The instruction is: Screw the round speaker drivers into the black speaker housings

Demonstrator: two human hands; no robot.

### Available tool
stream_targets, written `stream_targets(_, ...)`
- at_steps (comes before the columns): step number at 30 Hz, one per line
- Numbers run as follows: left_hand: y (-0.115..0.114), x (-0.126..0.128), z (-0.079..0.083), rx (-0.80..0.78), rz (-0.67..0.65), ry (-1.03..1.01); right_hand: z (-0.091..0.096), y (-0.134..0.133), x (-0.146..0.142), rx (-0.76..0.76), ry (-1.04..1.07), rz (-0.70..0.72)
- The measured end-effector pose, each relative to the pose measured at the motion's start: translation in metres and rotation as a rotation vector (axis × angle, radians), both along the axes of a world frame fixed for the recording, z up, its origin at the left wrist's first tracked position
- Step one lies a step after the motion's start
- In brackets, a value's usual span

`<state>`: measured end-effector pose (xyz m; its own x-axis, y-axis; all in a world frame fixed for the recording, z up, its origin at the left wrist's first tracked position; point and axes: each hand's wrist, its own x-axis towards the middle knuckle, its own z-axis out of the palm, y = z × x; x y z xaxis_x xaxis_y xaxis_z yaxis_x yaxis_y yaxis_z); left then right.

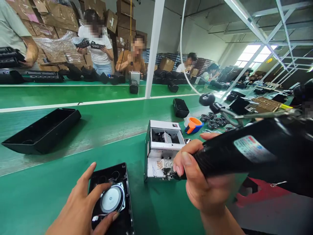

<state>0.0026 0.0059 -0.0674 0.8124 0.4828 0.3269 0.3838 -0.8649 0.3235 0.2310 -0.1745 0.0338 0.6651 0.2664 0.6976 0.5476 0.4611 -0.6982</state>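
Left of the boxy screw feeder (163,152) and nearer the camera, the speaker (111,199) sits in a black panel (127,213), between the widely parted thumb and forefinger of the left hand (79,204); I cannot tell whether they pinch it. The right hand (204,182) wraps round a black power screwdriver (220,153), partly hiding the feeder's right side. Beyond the feeder, rightward, lie a tape roll (193,125) and round black parts (213,123); well to its left, a hollow black casing (46,140).
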Motion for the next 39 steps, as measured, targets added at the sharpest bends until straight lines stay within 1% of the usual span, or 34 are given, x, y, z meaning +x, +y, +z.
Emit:
stream_targets(3, 0.001, -0.001, -0.002, -0.024, -0.031, 0.008, 0.007, -0.001, -0.011, -0.073, 0.161, 0.115)
stream_targets(5, -0.002, -0.001, -0.001, -0.050, -0.011, 0.017, 0.011, -0.003, -0.020, -0.101, 0.261, 0.140)
stream_targets(8, -0.012, 0.001, 0.004, -0.100, 0.048, 0.016, 0.016, -0.001, -0.033, -0.038, 0.293, 0.125)
stream_targets(11, -0.020, 0.002, 0.007, -0.151, 0.042, -0.005, 0.019, 0.008, -0.044, 0.043, 0.254, 0.189)
stream_targets(13, -0.022, 0.002, 0.006, -0.164, 0.044, -0.024, 0.018, 0.019, -0.051, 0.087, 0.228, 0.216)
stream_targets(16, -0.022, 0.002, 0.000, -0.149, 0.049, -0.038, 0.011, 0.038, -0.059, 0.121, 0.212, 0.218)
stream_targets(20, -0.019, 0.002, -0.005, -0.125, 0.024, -0.028, -0.006, 0.061, -0.062, 0.106, 0.183, 0.252)
stream_targets(23, -0.017, 0.000, -0.005, -0.122, -0.002, -0.002, -0.018, 0.071, -0.063, 0.085, 0.151, 0.225)
stream_targets(27, -0.014, -0.001, -0.007, -0.128, -0.018, 0.014, -0.030, 0.078, -0.066, 0.063, 0.185, 0.167)
stream_targets(31, -0.011, -0.002, -0.010, -0.077, -0.049, -0.003, -0.037, 0.083, -0.067, 0.043, 0.175, 0.141)
stream_targets(36, -0.010, -0.003, -0.008, -0.064, -0.075, 0.014, -0.045, 0.083, -0.063, 0.001, 0.154, 0.125)
stream_targets(39, -0.009, -0.002, -0.006, -0.061, -0.080, 0.004, -0.054, 0.081, -0.059, -0.037, 0.096, 0.126)
